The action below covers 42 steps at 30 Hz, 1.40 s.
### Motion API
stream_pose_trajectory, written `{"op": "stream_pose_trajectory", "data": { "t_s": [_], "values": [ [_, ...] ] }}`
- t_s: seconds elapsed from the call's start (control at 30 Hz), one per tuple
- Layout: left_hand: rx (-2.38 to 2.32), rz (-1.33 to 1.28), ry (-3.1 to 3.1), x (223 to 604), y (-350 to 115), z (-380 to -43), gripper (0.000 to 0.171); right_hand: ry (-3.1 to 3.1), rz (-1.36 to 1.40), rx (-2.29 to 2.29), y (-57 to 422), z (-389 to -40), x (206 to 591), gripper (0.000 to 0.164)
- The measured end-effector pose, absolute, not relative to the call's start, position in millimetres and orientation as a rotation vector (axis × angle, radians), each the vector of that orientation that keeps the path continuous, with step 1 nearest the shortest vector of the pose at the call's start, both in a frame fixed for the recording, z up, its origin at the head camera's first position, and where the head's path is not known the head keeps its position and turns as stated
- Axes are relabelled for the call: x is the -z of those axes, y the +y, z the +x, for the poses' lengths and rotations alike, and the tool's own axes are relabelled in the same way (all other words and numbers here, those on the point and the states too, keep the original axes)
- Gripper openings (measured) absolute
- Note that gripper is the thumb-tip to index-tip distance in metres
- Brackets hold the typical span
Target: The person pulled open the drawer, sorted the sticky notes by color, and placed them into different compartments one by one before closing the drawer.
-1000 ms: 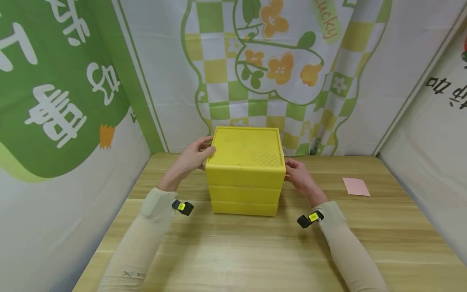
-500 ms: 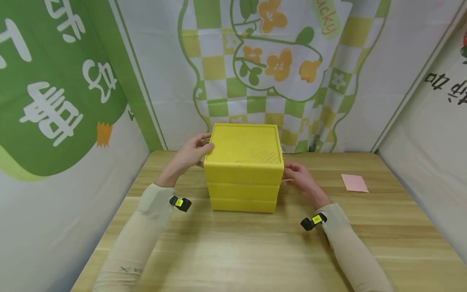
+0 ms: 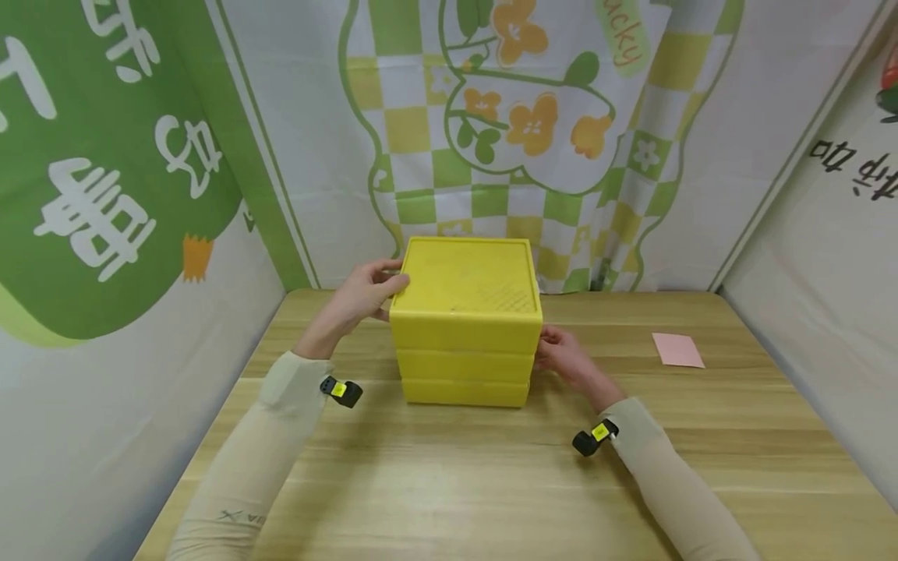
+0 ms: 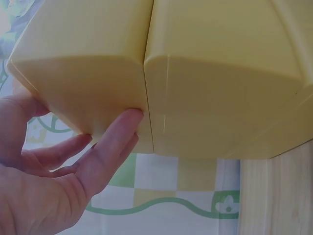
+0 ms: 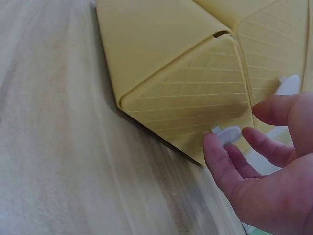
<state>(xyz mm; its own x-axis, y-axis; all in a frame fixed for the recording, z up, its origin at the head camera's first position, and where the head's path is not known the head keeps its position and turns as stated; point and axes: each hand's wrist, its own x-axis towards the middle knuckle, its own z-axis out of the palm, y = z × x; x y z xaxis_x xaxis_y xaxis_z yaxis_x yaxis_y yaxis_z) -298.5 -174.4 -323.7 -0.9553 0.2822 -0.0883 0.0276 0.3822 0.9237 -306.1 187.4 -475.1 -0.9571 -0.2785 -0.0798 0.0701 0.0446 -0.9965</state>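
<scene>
A yellow drawer unit [image 3: 466, 333] of three stacked tiers stands upright on the table, its flat lid facing up. At its left side, my left hand [image 3: 361, 294] lays the thumb by the top edge and rests extended fingers [image 4: 124, 122] on the top tier's side. My right hand [image 3: 570, 360] is low at the opposite side, where drawer fronts with a grid pattern show in the right wrist view. Loosely bent fingers [image 5: 220, 161] there reach a white handle [image 5: 229, 134] on the lowest drawer, one fingertip touching it. Another white handle [image 5: 288, 85] shows on the drawer above.
A pink paper square [image 3: 678, 350] lies on the wooden table [image 3: 449, 483], right of the unit. Behind the unit hangs a patterned curtain [image 3: 491, 202]. A green and white printed wall [image 3: 105, 179] stands on the left, a white one [image 3: 821, 257] on the right.
My right hand has shifted from higher on the unit's right side down to a lower level. The left hand stays against the left side, and the unit keeps its place.
</scene>
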Motion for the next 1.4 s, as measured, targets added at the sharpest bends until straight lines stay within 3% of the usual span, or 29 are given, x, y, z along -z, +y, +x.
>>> {"op": "stream_pose_trajectory", "data": {
  "t_s": [0.27, 0.93, 1.4],
  "values": [
    [-1.589, 0.286, 2.397, 323.0, -175.0, -297.7, 0.064, 2.095, -0.132, 1.998, 179.7, -307.1, 478.8, 0.042],
    [-1.595, 0.279, 2.387, 322.5, -174.8, -296.6, 0.064, 2.048, -0.128, 2.019, 181.5, -308.8, 483.0, 0.044],
    [-1.609, 0.28, 2.377, 323.2, -175.0, -297.1, 0.062, 2.073, -0.06, 2.042, 194.5, -307.2, 484.0, 0.031]
  ]
}}
